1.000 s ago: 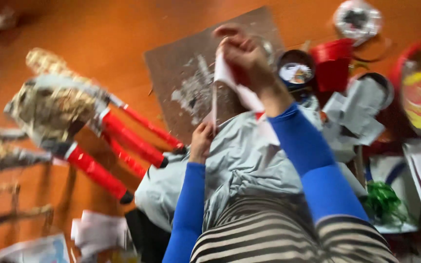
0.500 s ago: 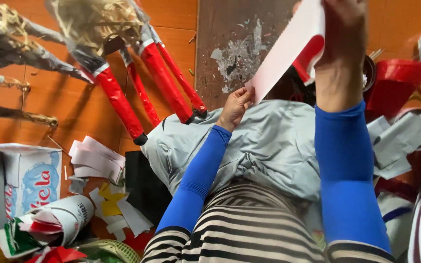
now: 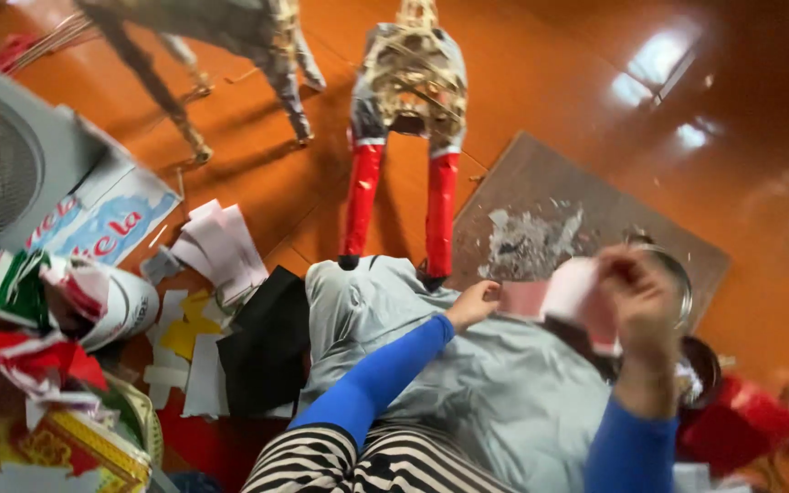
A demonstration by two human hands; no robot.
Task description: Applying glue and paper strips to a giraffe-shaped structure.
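Far left: a grey fan housing (image 3: 2, 173) with a round grille, hard plastic; beside it a printed cardboard box (image 3: 107, 224), flat and stiff. Below, a heap of crumpled red, green and white paper scraps (image 3: 38, 338), light and easily torn. Further along on the orange floor (image 3: 541, 82), loose white paper strips (image 3: 216, 246), yellow and white offcuts, and a folded black cloth (image 3: 267, 351), soft and limp. Above, a wire-frame figure (image 3: 408, 91) skinned in pasted paper, legs wrapped in glossy red; probably brittle, best lifted by the frame.

Centre: grey fabric (image 3: 468, 393) draped over the lap, matte and soft. Left hand (image 3: 472, 306) loosely curled, fingers pinching the near edge of a pale pink paper sheet (image 3: 554, 297). Sheet held in the air over the lap, in front of a brown board (image 3: 586, 205) smeared with dried paste. Thin, featherweight, floppy, likely to crease; best gripped at two edges. Right hand (image 3: 636, 297) blurred, fingers closed on the far edge of the sheet.

Right: dark round bowls and a red container (image 3: 732, 424).
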